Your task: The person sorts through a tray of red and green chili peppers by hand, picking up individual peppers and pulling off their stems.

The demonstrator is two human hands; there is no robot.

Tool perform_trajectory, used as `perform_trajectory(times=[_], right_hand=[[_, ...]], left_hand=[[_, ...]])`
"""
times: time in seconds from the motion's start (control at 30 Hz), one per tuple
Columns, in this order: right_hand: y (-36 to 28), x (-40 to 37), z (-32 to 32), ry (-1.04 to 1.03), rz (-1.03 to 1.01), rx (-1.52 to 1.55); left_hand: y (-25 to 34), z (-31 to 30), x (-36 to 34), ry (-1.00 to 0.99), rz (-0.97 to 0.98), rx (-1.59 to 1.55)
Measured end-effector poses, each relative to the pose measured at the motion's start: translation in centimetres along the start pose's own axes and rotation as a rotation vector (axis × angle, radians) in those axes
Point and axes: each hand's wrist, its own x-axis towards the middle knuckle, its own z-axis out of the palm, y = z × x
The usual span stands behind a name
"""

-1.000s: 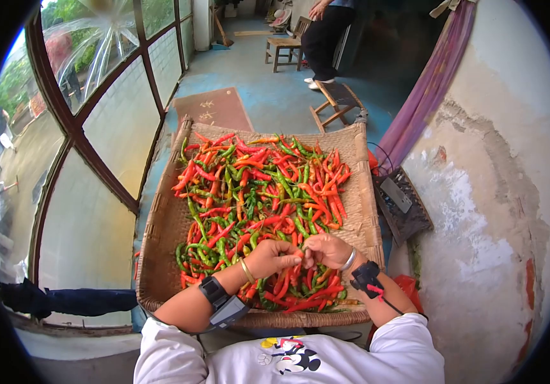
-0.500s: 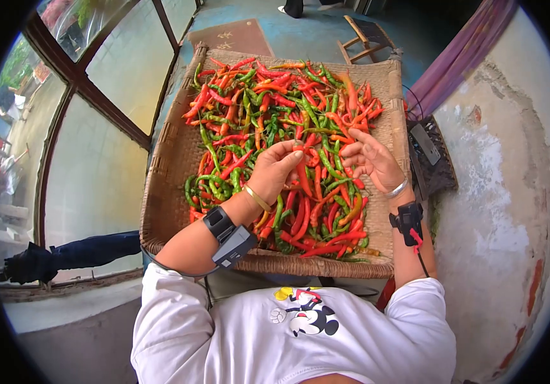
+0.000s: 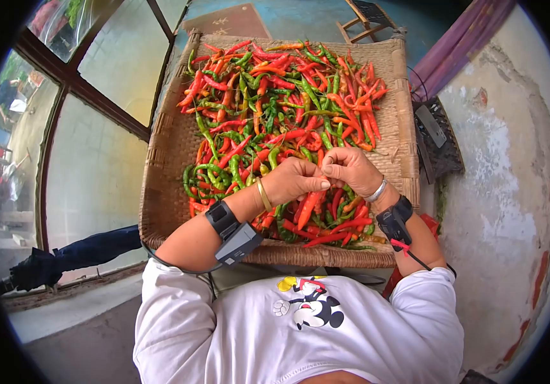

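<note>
My left hand (image 3: pixel 294 182) is closed, thumb and fingers pinching a large red chili pepper (image 3: pixel 309 210) whose tip points down toward me. Against it, my right hand (image 3: pixel 352 171) is pinched shut at the pepper's upper end; the fingertips of both hands meet there and hide the stem. Below and around both hands lies a heap of red and green chili peppers (image 3: pixel 224 153), spread over a wide woven basket tray (image 3: pixel 400 141).
A dark folded umbrella (image 3: pixel 89 251) lies by the window frame (image 3: pixel 73 80) on the left. On the right, a dark woven basket (image 3: pixel 444 153) stands by the worn wall (image 3: pixel 492 192). A small wooden stool (image 3: pixel 368 22) is beyond the tray, near a purple curtain (image 3: pixel 460 45).
My right hand has moved left and down from its half-open pose and closed at the pepper beside my left hand. My left hand has shifted right and lower with the chili pepper.
</note>
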Motion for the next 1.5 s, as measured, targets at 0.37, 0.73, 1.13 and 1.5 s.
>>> perform_trajectory(times=[0.37, 0.73, 1.13, 1.5], right_hand=[[-0.2, -0.3, -3.2, 0.126, 0.186, 0.474], [-0.4, 0.8, -6.0, 0.267, 0.019, 0.196], [2.4, 1.4, -2.5, 0.327, 0.133, -1.296], [-2.1, -2.6, -2.9, -0.035, 0.058, -0.09]], left_hand=[[-1.3, 0.5, 0.5, 0.041, 0.13, 0.349], [-1.0, 0.5, 0.2, 0.117, 0.11, 0.903], [-0.9, 0.7, 0.0, 0.206, 0.342, 0.833], [-1.3, 0.6, 0.3, 0.355, 0.683, 0.86]])
